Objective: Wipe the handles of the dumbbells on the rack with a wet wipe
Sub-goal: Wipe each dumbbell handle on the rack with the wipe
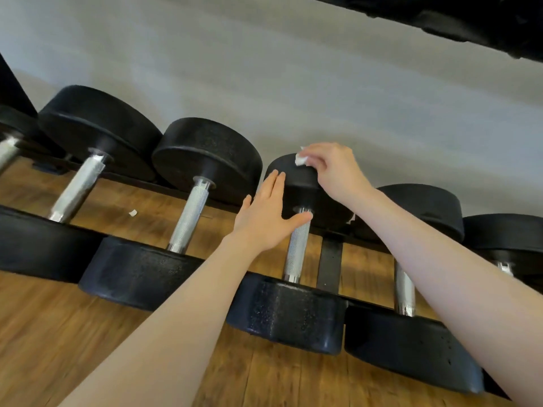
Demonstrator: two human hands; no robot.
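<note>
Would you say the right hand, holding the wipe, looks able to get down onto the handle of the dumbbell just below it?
Probably yes. The right hand pinches the wipe above that dumbbell's far head, and most of the handle lies bare; only the left hand's thumb rests at its top end.

Knurled steel dumbbell handles (296, 251) racked; crumpled white wipe (300, 160)

One view only, from my head, angled forward and down, tilted, close over the dumbbells (188, 218) on the rack (330, 261); both my forearms reach in from the bottom edge, wall behind.
</note>
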